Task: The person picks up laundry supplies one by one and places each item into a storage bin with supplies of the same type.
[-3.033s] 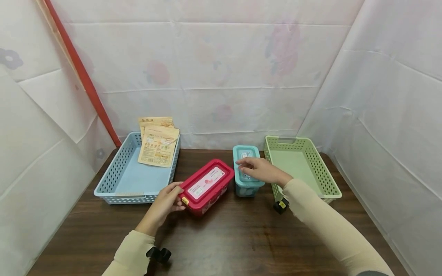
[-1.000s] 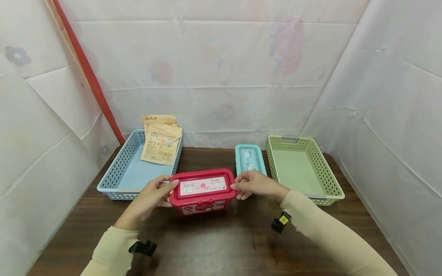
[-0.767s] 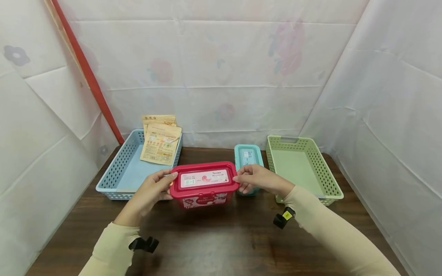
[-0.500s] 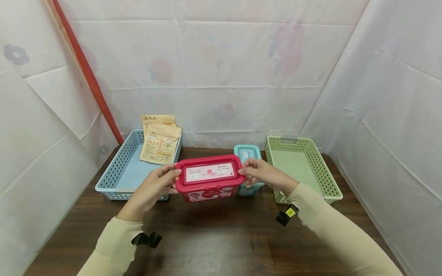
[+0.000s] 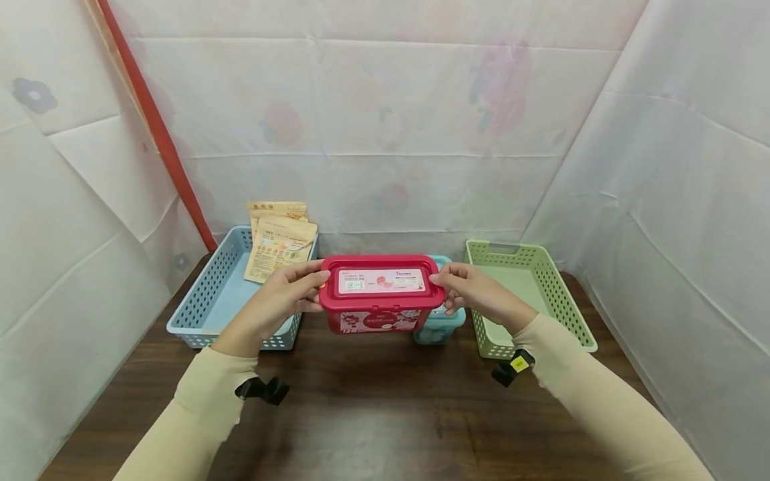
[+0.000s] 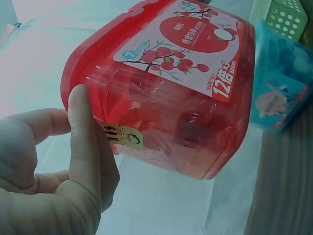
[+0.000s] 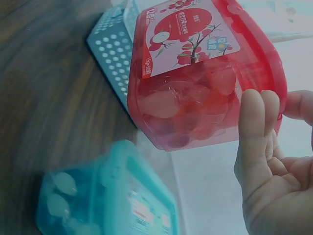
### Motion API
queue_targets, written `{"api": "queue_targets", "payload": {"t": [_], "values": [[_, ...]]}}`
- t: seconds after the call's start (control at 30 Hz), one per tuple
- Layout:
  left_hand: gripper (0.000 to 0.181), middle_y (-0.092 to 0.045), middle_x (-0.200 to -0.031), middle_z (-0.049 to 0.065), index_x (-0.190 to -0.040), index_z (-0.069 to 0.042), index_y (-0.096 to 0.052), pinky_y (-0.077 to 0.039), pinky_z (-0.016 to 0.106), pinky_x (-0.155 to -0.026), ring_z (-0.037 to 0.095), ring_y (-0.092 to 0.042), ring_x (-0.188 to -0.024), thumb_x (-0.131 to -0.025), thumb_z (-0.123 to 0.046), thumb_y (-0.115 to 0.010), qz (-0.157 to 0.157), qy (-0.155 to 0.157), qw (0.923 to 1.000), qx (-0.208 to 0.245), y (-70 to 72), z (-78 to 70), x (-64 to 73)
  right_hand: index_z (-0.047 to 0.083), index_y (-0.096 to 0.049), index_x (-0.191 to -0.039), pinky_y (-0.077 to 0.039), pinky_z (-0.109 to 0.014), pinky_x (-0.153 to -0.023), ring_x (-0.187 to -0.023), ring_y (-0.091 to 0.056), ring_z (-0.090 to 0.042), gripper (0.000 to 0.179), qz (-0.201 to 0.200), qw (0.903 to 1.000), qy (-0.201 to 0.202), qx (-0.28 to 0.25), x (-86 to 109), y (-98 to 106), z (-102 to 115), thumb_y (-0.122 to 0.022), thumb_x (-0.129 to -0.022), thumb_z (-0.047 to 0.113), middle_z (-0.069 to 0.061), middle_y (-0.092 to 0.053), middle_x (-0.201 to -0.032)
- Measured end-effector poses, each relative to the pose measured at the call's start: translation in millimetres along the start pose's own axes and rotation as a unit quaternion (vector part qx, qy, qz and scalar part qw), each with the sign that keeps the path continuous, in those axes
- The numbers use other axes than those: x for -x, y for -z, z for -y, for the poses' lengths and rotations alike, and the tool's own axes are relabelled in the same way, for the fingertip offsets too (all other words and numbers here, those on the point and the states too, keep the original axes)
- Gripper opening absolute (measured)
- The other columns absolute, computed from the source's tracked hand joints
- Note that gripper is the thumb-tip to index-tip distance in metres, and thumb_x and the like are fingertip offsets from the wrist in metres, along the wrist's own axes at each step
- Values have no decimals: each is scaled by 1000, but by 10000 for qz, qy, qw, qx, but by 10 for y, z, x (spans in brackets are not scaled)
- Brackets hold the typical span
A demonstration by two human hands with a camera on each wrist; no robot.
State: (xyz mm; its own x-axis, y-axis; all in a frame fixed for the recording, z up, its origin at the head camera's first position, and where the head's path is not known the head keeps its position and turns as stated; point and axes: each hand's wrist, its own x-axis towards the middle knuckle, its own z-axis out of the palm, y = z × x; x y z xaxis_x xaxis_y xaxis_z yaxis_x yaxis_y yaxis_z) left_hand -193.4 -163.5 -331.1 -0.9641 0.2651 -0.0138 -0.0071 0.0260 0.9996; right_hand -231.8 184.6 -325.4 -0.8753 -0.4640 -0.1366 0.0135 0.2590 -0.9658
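A red lidded plastic box (image 5: 381, 294) with a pink-and-white label hangs above the table, its long side facing me. Rounded pod-like pieces show through its clear red wall in the right wrist view. My left hand (image 5: 273, 300) grips the lid's left end, thumb on the top edge and fingers below the rim. At the opposite end, my right hand (image 5: 484, 294) pinches the lid's rim between thumb and fingers. Behind the red box and partly hidden by it stands a teal lidded box (image 7: 110, 196) with pale pods inside.
On the left, a light blue perforated basket (image 5: 189, 327) holds two yellowish printed pouches (image 5: 279, 247). A green perforated basket (image 5: 562, 294) stands at the right, near the teal box. The dark wood table (image 5: 373, 407) ends at white cloth walls (image 5: 385, 120) behind and at both sides.
My right hand left the teal box and took hold of the red box's right end. The red box turned crosswise, then rose and moved right and away, now covering part of the teal box.
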Motion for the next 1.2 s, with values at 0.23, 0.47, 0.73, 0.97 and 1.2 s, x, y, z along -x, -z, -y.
{"api": "queue_targets", "payload": {"t": [0.23, 0.47, 0.73, 0.97, 1.2], "values": [[61, -59, -130, 22, -151, 2, -38, -59, 30, -79, 14, -65, -82, -102, -27, -60, 230, -54, 9996, 170, -167, -112, -169, 1, -48, -97, -57, -32, -62, -61, -55, -15, 28, -241, 9995, 152, -111, 99, 197, 75, -58, -102, 27, -9, -58, -83], [55, -59, -130, 23, -151, 0, -40, -59, 33, -81, 16, -66, -82, -103, -22, -58, 633, -171, 9963, 550, -441, -126, -384, 3, -48, -96, -51, -26, -57, -56, -48, -10, 26, -627, 9971, 223, -371, 158, 433, -35, -53, -105, 27, -4, -63, -82], [48, -64, -120, 21, -147, -1, -46, -59, 33, -81, 15, -66, -79, -104, -17, -58, 890, -70, 9924, 842, -778, -79, -704, 6, -51, -96, -51, -23, -56, -57, -49, -9, 26, -1093, 9937, 92, -230, 303, 758, -153, -53, -105, 30, 0, -62, -79], [52, -62, -127, 18, -149, -2, -44, -59, 33, -82, 16, -64, -78, -102, -18, -61, 1051, 243, 9884, 1068, -1097, -83, -1010, 1, -48, -117, -47, -22, -56, -60, -49, -7, 34, -1538, 9878, -115, -235, 393, 1026, -281, -47, -106, 34, 1, -60, -86], [49, -62, -127, 19, -147, 0, -46, -53, 46, -94, 19, -66, -81, -102, -14, -60, 1115, 396, 9872, 1072, -1389, -59, -1292, 6, -48, -110, -45, -18, -52, -55, -49, -6, 21, -2061, 9758, -312, -664, 365, 1278, -424, -45, -105, 26, 4, -61, -73]]}}
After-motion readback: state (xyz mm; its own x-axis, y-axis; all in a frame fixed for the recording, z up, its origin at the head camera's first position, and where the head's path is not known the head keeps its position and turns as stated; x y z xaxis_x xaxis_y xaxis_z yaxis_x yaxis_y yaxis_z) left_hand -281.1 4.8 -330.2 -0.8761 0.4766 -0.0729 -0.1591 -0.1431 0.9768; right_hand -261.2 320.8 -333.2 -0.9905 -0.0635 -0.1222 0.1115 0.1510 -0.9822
